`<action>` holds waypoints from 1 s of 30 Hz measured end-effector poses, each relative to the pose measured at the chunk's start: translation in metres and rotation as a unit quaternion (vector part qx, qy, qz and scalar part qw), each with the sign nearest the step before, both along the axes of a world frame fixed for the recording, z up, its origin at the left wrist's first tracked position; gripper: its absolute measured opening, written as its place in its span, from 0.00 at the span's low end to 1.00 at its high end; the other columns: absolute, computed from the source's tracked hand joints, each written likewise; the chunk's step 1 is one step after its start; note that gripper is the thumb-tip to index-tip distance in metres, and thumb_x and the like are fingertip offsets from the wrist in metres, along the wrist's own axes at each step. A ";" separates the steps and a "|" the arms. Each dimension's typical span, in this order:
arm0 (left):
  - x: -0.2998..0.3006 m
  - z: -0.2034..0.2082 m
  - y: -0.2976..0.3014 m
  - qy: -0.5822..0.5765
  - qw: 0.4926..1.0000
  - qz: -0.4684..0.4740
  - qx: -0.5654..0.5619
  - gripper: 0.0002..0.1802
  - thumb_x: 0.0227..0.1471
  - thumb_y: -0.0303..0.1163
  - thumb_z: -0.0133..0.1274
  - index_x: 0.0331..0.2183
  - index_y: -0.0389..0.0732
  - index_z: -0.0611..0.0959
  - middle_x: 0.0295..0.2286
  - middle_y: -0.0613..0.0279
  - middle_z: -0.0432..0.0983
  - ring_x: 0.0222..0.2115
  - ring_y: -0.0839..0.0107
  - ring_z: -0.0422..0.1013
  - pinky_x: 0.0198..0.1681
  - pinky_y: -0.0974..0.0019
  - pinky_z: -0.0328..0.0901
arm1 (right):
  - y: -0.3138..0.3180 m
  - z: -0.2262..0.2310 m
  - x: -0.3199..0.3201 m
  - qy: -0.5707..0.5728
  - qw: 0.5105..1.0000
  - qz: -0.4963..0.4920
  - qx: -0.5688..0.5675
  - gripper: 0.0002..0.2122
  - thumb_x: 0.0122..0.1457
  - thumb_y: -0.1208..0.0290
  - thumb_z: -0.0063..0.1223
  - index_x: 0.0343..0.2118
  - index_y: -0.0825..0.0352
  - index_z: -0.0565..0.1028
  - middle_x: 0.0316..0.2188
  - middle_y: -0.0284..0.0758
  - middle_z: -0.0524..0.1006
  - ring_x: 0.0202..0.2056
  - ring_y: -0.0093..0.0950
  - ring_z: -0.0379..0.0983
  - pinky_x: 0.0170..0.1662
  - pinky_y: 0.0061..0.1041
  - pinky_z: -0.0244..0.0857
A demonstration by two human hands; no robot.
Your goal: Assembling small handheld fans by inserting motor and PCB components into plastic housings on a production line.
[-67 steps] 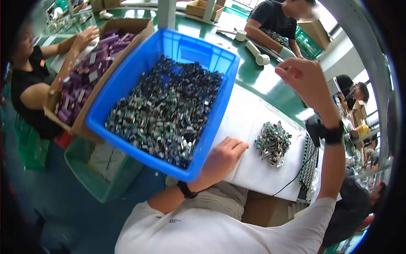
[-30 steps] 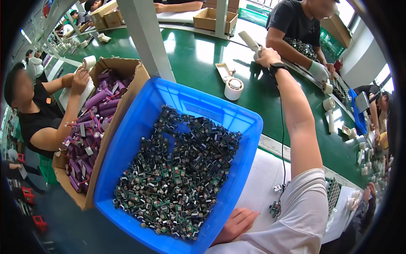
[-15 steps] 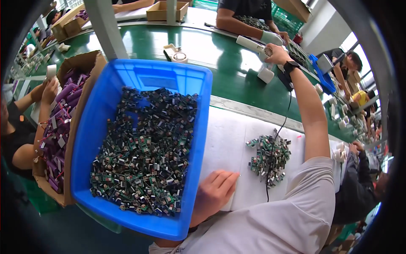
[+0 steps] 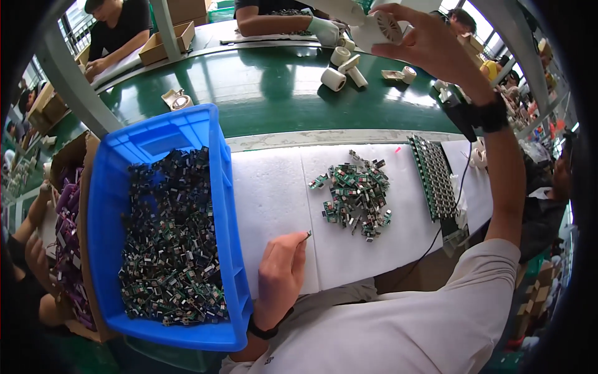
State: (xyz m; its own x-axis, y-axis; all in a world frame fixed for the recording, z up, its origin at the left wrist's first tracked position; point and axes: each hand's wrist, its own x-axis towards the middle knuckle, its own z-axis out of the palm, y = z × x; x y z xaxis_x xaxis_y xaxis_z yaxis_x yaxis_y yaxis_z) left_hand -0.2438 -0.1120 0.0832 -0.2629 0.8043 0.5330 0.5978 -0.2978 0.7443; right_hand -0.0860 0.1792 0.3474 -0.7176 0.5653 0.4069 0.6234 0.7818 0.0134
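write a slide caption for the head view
Right hand holding a white fan-like device, left hand pinching a small part beside a blue bin of little circuit boards.

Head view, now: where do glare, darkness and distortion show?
Head view: pale glare streaks the green table; head view: the table's far edge bows and the corners go black; head view: boards in the blue bin look darker toward its far end.
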 end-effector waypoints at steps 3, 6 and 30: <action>0.006 0.001 -0.005 -0.021 1.000 0.005 -0.006 0.14 0.56 0.19 0.57 0.45 0.36 0.81 0.36 0.51 0.79 0.36 0.54 0.76 0.39 0.57 0.71 | -0.075 0.023 0.018 -0.036 0.996 -0.068 -0.048 0.32 0.51 0.54 0.73 0.54 0.70 0.74 0.41 0.46 0.83 0.35 0.34 0.85 0.40 0.27 0.79; 0.011 -0.011 0.001 -0.042 0.999 -0.011 -0.029 0.14 0.57 0.18 0.56 0.46 0.36 0.80 0.37 0.50 0.79 0.37 0.53 0.76 0.40 0.57 0.71 | -0.093 -0.013 0.075 0.020 0.994 0.008 -0.103 0.29 0.48 0.70 0.74 0.55 0.56 0.76 0.47 0.36 0.80 0.44 0.21 0.80 0.35 0.23 0.75; 0.150 -0.042 0.027 -0.121 0.970 -0.209 0.022 0.14 0.57 0.12 0.53 0.45 0.34 0.81 0.38 0.50 0.80 0.34 0.63 0.78 0.40 0.67 0.71 | -0.233 -0.305 0.240 0.244 0.955 -0.137 -0.097 0.24 0.52 0.82 0.64 0.52 0.62 0.73 0.58 0.39 0.70 0.52 0.34 0.74 0.49 0.28 0.72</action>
